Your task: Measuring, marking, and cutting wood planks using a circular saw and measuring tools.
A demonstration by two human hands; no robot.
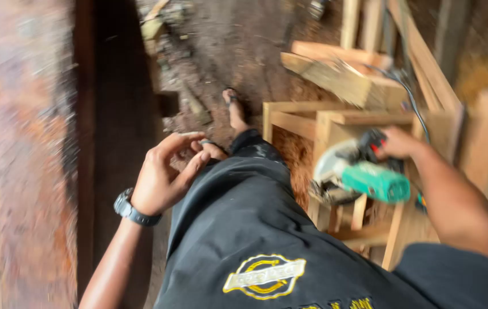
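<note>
My right hand [397,143] grips the black handle of a green and silver circular saw [358,174], held over a light wooden frame [335,123]. A grey cable [412,100] runs from the saw up over the timber. My left hand [166,169], with a black watch on the wrist, hangs in front of my dark shirt with its fingers apart and curled; a thin pale stick-like object [189,134] shows at the fingertips. My foot in a sandal [235,109] stands on the dirt floor. The picture is blurred by motion.
A thick timber block [341,80] lies on the frame, with planks [427,57] leaning behind it. Sawdust [298,157] covers the ground by the frame. A dark wooden beam [86,143] and a reddish surface [21,154] fill the left.
</note>
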